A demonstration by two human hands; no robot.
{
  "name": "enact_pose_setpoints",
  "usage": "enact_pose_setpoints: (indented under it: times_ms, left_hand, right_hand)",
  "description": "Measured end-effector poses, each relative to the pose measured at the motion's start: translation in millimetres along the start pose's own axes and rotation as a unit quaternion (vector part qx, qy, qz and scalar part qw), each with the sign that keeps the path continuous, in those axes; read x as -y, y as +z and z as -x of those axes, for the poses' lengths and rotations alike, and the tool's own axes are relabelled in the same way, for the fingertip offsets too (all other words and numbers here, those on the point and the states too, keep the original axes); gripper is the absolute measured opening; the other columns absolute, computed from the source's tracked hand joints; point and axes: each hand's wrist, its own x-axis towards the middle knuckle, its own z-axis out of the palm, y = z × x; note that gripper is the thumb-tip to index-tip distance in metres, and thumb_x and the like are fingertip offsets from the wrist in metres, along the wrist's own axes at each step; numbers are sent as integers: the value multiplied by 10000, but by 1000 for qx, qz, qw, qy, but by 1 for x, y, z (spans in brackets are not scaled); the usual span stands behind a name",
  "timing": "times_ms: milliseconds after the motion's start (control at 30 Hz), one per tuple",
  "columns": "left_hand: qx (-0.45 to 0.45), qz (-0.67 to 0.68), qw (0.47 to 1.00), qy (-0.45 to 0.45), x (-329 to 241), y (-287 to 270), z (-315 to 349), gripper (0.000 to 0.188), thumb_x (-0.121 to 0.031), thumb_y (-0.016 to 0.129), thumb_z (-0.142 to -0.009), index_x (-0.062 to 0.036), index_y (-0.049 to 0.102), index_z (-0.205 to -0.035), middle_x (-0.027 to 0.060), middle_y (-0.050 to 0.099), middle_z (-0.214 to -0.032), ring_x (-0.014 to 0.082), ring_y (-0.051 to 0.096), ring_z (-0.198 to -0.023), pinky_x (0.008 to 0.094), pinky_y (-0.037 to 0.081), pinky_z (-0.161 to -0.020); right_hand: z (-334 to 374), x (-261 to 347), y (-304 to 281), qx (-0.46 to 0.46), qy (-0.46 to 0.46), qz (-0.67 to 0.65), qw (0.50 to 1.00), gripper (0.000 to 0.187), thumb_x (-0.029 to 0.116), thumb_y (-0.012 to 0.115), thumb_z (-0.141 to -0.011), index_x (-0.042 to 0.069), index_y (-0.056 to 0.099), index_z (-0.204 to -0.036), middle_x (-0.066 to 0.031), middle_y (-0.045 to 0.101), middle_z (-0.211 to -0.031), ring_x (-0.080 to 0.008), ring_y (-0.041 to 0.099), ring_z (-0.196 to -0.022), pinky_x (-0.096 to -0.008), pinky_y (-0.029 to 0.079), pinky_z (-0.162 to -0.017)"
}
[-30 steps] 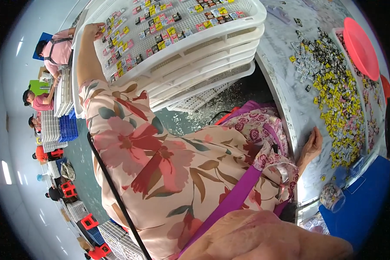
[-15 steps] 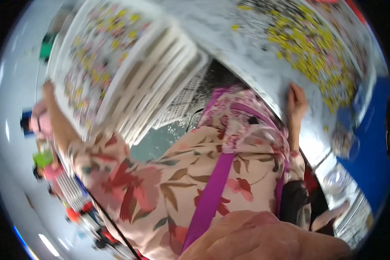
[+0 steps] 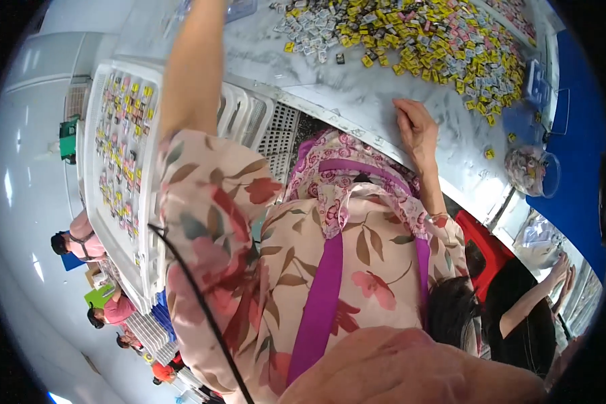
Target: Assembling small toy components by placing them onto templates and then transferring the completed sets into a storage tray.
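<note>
My left forearm (image 3: 194, 74) reaches up past the top edge of the picture, so the left hand itself is out of sight. A white plastic tray (image 3: 153, 202) stands at the left, with small yellow, pink and white pieces spread over it. My right hand (image 3: 418, 128) rests on the near part of the marbled table (image 3: 363, 101), its fingers loosely curled together, with no object visible in them. Beyond it lies a large heap of small flat pieces (image 3: 438, 50), yellow, pink, white and dark.
White slatted trays (image 3: 252, 118) are stacked below the table's left end. A clear round tub (image 3: 533, 172) holds pieces at the right, beside a blue surface (image 3: 579, 155). A red stool (image 3: 481, 252) and a co-worker's hands (image 3: 562, 276) are at lower right.
My left hand has let go of the tray's outer edge, and that arm has swung forward out of view. The right hand stays on the table. The whole view has shifted.
</note>
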Motion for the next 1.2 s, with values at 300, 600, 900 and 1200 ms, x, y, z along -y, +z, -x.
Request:
enact_pose_setpoints:
  times_ms: [300, 600, 900, 1200]
  left_hand:
    - [-92, -343, 932, 66, 251, 114, 66, 245, -149, 549, -861, -35, 725, -987, 198, 703, -897, 384, 682, -881, 486, 523, -790]
    - [-190, -295, 936, 20, 139, 150, 141, 208, -214, 668, -861, -99, 753, -1012, 147, 689, -901, 345, 670, -801, 456, 520, -739]
    - [-236, -205, 950, 21, 146, 127, 170, 185, -255, 720, -818, -92, 789, -873, 147, 723, -823, 330, 679, -750, 447, 513, -699]
    - [-274, -126, 953, 14, 136, 137, 173, 195, -271, 821, -736, -88, 774, -782, 106, 715, -707, 276, 670, -631, 413, 510, -620]
  right_hand:
    - [-6, -10, -7, 20, -34, -34, 999, 269, -4, 630, -849, 61, 697, -1101, -131, 670, -1106, -324, 643, -1006, -381, 528, -842]
    - [-3, -3, -15, 28, 12, -67, 997, 266, -9, 655, -840, 59, 704, -1092, -113, 671, -1080, -306, 644, -979, -368, 535, -800]
    - [-3, -5, -12, 32, -19, -44, 998, 269, 9, 658, -845, 67, 704, -1104, -119, 667, -1096, -317, 644, -983, -373, 541, -782]
    - [-2, -6, -5, 27, -31, 23, 999, 273, 14, 659, -844, 78, 708, -1106, -114, 672, -1093, -316, 648, -982, -379, 552, -786]
